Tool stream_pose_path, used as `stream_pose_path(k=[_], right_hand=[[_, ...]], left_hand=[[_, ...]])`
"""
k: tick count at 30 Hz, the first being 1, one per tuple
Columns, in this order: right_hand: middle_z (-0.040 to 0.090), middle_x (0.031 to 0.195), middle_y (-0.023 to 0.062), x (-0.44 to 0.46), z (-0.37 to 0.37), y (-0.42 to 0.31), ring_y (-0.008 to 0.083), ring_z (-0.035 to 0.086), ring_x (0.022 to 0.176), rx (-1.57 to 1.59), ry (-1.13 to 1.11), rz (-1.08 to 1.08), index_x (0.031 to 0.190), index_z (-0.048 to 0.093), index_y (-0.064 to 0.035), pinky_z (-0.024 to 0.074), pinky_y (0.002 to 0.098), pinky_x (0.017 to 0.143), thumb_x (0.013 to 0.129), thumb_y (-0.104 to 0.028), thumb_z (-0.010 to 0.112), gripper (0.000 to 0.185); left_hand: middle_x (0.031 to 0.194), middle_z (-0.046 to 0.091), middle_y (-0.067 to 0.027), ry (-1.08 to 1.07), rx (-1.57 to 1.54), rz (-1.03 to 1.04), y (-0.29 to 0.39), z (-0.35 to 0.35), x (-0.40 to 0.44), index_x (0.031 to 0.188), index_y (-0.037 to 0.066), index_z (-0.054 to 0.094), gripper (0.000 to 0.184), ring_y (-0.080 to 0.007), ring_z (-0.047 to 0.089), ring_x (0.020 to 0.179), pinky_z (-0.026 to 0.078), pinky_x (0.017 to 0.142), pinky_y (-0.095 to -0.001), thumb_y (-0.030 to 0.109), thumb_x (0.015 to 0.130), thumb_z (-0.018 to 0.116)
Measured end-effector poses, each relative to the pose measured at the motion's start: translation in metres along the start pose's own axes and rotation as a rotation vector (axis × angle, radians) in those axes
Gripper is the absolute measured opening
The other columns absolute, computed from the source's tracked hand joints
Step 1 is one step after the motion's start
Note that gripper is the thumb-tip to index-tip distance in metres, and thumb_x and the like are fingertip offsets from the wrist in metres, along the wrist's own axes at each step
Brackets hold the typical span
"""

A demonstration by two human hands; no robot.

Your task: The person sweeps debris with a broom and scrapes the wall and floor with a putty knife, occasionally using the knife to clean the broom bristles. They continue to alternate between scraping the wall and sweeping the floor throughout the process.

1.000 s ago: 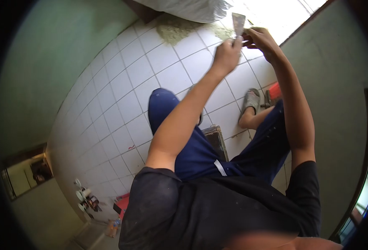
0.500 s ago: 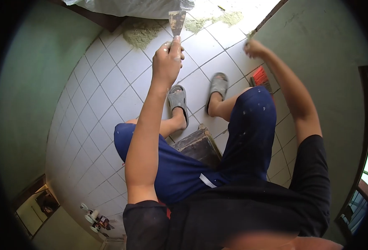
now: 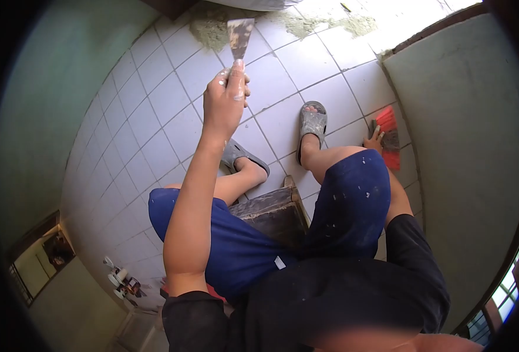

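My left hand (image 3: 225, 97) is raised over the tiled floor, its fingers wrapped round a putty knife (image 3: 240, 36). The blade points away from me and is blotched with dried material. White smears mark the thumb and knuckles. Low on the right, past my knee, my right hand (image 3: 374, 139) reaches to a broom head (image 3: 388, 126) with red and dark bristles lying on the floor. Its fingers are spread against the edge of the broom head, not closed round it. My right knee partly hides that forearm.
Sandy powder piles (image 3: 211, 30) and a pale bag (image 3: 259, 3) lie at the far end of the white tiles (image 3: 206, 76). I sit on a low wooden stool (image 3: 271, 211). Green walls (image 3: 465, 105) stand on both sides. Small equipment (image 3: 123, 278) sits at lower left.
My right hand has come back from the far right wall base down to the broom head. The putty knife stays in my left hand. My view has shifted, and my left foot has drawn nearer.
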State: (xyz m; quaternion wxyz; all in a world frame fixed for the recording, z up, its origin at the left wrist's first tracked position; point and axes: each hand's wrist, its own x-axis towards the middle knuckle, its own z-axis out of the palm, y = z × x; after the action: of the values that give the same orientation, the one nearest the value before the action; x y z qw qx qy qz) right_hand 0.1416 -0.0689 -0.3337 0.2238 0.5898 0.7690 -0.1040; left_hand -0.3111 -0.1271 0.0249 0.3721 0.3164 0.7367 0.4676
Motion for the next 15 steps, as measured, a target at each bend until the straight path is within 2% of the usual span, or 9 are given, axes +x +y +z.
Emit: stream_pose_path(k=[3, 4, 8, 11, 12, 13, 15], right_hand=[[0.010, 0.160, 0.0294, 0.003, -0.004, 0.009, 0.0544, 0.022, 0.144, -0.090, -0.041, -0.090, 0.107, 0.069, -0.0115, 0.0599, 0.0531, 0.086, 0.094, -0.016, 0.059, 0.017], [0.017, 0.160, 0.0264, 0.005, 0.000, 0.014, 0.0541, 0.023, 0.144, -0.133, 0.034, -0.145, 0.108, 0.069, -0.0130, 0.0616, 0.0511, 0.082, 0.094, -0.018, 0.059, 0.018], [0.018, 0.162, 0.0213, 0.013, -0.007, 0.022, 0.0526, 0.024, 0.144, -0.155, 0.155, -0.176, 0.112, 0.067, -0.0159, 0.0622, 0.0499, 0.080, 0.096, -0.019, 0.056, 0.020], [0.032, 0.157, 0.0184, 0.017, -0.031, 0.024, 0.0478, 0.034, 0.140, -0.324, 0.424, -0.266, 0.124, 0.062, -0.0162, 0.0502, 0.0474, 0.103, 0.096, -0.017, 0.054, 0.030], [0.040, 0.152, 0.0226, 0.012, -0.052, 0.019, 0.0472, 0.040, 0.136, -0.231, 0.385, -0.267, 0.128, 0.058, -0.0063, 0.0415, 0.0459, 0.111, 0.095, -0.015, 0.054, 0.034], [0.040, 0.152, 0.0226, 0.014, -0.070, 0.019, 0.0472, 0.040, 0.136, -0.242, 0.389, -0.283, 0.128, 0.058, -0.0063, 0.0415, 0.0459, 0.111, 0.095, -0.015, 0.054, 0.034], [0.041, 0.148, 0.0258, 0.029, -0.102, 0.010, 0.0468, 0.042, 0.134, -0.132, 0.535, -0.331, 0.122, 0.059, -0.0040, 0.0450, 0.0466, 0.105, 0.097, -0.018, 0.056, 0.029]], left_hand=[[0.064, 0.056, -0.0034, 0.018, 0.003, 0.034, 0.013, -0.008, -0.014, 0.080, 0.000, 0.061, 0.054, -0.0093, 0.052, 0.056, 0.044, 0.053, -0.0261, 0.048, 0.101, 0.050], [0.064, 0.056, -0.0037, 0.037, 0.003, 0.051, 0.018, -0.011, -0.020, 0.079, 0.001, 0.061, 0.054, -0.0092, 0.053, 0.056, 0.044, 0.053, -0.0263, 0.049, 0.101, 0.050], [0.064, 0.057, -0.0038, 0.087, 0.039, 0.048, 0.015, -0.040, -0.036, 0.078, 0.001, 0.060, 0.054, -0.0091, 0.052, 0.055, 0.044, 0.053, -0.0263, 0.049, 0.101, 0.050], [0.064, 0.057, -0.0038, 0.165, 0.007, 0.005, -0.012, -0.067, -0.041, 0.077, 0.002, 0.060, 0.053, -0.0090, 0.052, 0.055, 0.044, 0.052, -0.0263, 0.047, 0.102, 0.050], [0.063, 0.057, -0.0035, 0.182, 0.021, -0.033, -0.017, -0.072, -0.043, 0.077, 0.002, 0.060, 0.053, -0.0088, 0.052, 0.055, 0.044, 0.053, -0.0260, 0.047, 0.102, 0.050], [0.063, 0.057, -0.0032, 0.197, 0.029, -0.075, -0.020, -0.076, -0.047, 0.076, 0.002, 0.060, 0.052, -0.0086, 0.052, 0.056, 0.043, 0.053, -0.0258, 0.046, 0.102, 0.050], [0.063, 0.057, -0.0026, 0.203, 0.003, -0.052, -0.017, -0.083, -0.052, 0.075, 0.002, 0.060, 0.052, -0.0094, 0.053, 0.055, 0.043, 0.053, -0.0276, 0.046, 0.102, 0.050]])
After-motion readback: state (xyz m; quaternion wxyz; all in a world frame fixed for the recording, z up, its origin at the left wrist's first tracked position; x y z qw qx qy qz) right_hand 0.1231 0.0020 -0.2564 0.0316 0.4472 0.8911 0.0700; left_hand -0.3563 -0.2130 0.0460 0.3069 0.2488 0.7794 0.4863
